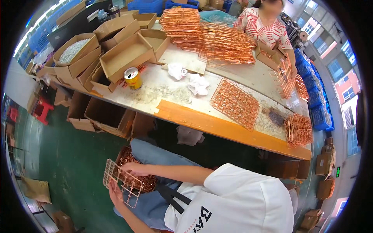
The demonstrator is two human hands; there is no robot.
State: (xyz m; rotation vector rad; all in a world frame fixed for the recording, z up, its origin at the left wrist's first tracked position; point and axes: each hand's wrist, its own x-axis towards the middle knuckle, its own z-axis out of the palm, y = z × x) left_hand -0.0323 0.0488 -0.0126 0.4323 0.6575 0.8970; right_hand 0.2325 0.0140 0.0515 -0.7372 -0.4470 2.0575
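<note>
A copper-coloured wire rack [134, 190] is tilted above my lap, gripped along its lower side by my left hand [114, 192]. My right hand [134, 168] is at the rack's upper side, its fingers curled together; whatever they pinch is too small to make out. Beneath both hands, by my legs, a box holds a heap of small shiny copper-coloured pieces [149, 182]. The rack partly covers this heap.
On the worktable [153, 89] lie a flat copper rack [235, 103], tall rack stacks [227, 42], a smaller stack [298, 131], crumpled white paper [198, 84], a yellow can [133, 79] and cardboard trays [126, 58]. Across it, a co-worker [264, 23] handles racks. Cartons [105, 114] stand below.
</note>
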